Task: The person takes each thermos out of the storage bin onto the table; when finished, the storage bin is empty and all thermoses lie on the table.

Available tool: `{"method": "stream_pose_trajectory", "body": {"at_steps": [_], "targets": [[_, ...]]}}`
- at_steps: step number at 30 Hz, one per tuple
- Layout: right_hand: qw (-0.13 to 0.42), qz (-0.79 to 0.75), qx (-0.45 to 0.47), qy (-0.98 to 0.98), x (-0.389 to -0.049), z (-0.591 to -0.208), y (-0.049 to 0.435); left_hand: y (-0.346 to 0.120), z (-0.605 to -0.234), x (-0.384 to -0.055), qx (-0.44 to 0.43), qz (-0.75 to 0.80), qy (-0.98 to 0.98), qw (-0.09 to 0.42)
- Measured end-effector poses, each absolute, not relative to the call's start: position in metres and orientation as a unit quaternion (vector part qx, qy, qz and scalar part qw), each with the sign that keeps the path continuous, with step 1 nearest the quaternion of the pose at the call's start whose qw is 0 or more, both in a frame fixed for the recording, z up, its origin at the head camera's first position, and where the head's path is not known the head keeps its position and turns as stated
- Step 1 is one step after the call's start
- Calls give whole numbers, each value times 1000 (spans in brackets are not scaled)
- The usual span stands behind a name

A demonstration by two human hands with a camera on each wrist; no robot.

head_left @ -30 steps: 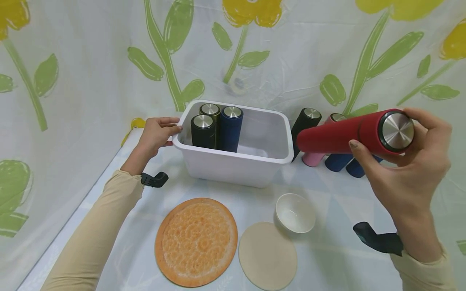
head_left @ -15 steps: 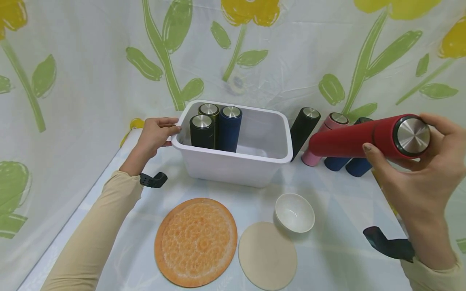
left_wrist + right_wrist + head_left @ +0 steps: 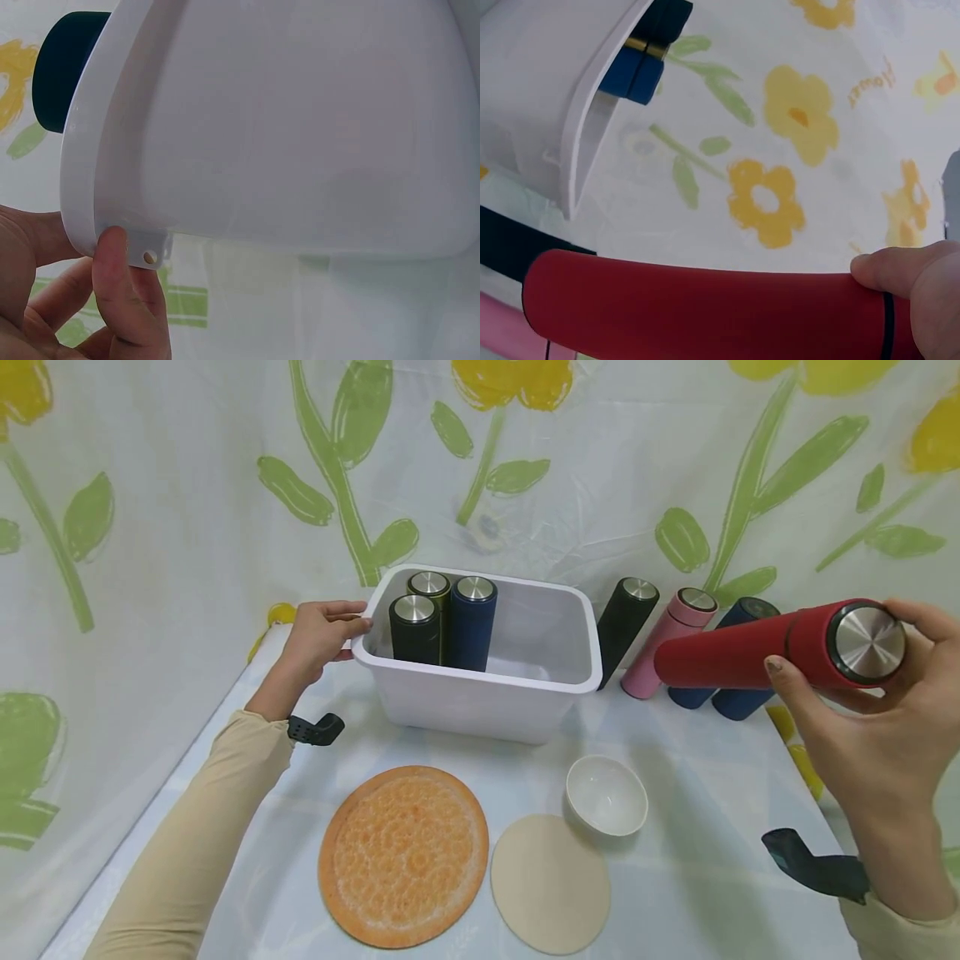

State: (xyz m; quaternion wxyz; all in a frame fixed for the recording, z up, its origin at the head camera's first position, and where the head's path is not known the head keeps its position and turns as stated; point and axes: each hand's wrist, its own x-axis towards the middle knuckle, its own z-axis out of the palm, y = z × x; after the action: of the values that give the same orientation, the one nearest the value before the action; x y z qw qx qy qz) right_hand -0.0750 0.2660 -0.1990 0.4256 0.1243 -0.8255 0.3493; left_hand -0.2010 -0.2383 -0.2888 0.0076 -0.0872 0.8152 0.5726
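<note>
My right hand [image 3: 892,710] grips a red thermos bottle [image 3: 757,652] near its steel-topped lid, holding it tilted almost level above the table. In the right wrist view the thumb lies along the red thermos [image 3: 705,307] by the dark lid seam. At the other side, my left hand [image 3: 318,635] pinches the left rim of a white plastic tub [image 3: 480,706]; the left wrist view shows a thumb on that rim by a small holed tab. Inside the tub, at its left end, stand a black thermos [image 3: 415,631], a dark olive one [image 3: 429,583] and a blue one [image 3: 472,627].
Right of the tub, a black thermos [image 3: 626,618] leans, beside a pink thermos [image 3: 667,643] and two blue ones, one of them [image 3: 742,702] partly behind the red thermos. In front lie a brown patterned round mat [image 3: 405,856], a beige disc [image 3: 551,885] and a white bowl [image 3: 606,793].
My right hand has carried the red thermos to the right and slightly down, uncovering more of the pink and blue bottles. My left hand has stayed at the tub's rim.
</note>
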Motion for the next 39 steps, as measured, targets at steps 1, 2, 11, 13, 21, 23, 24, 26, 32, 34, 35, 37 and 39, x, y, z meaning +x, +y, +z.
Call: {"method": "stream_pose_trajectory", "body": {"at_steps": [1,2,11,13,21,23,24,26,32,34,35,37,39], "targets": [[424,351,124,-825,-76,-199,268,-238,-289,-201,-87,573,814,8],[423,353,122,-826,-77,-199,269,-238,-289,-202,-87,574,814,8],[400,322,99,-852,-71,-202,280,-240,-291,-201,-83,576,813,11],[400,310,99,-857,-70,-202,283,-241,-292,-201,-85,575,813,11],[394,323,9,-860,-73,-208,293,-239,-293,-203,-81,573,815,6],[393,321,-3,-861,-73,-208,296,-239,-292,-203,-80,572,816,5],[394,320,-7,-862,-72,-208,296,-239,-292,-203,-78,573,816,4],[394,318,-12,-862,-73,-209,298,-239,-292,-202,-78,574,815,3],[393,299,-51,-868,-74,-213,306,-239,-293,-201,-79,569,819,4],[394,290,-66,-870,-74,-215,309,-239,-293,-202,-79,569,819,4],[395,285,-72,-870,-74,-215,311,-239,-292,-202,-78,569,818,4],[397,278,-76,-872,-75,-217,314,-238,-292,-202,-77,570,818,4],[399,271,-78,-873,-75,-218,316,-238,-292,-203,-79,573,816,4]]}}
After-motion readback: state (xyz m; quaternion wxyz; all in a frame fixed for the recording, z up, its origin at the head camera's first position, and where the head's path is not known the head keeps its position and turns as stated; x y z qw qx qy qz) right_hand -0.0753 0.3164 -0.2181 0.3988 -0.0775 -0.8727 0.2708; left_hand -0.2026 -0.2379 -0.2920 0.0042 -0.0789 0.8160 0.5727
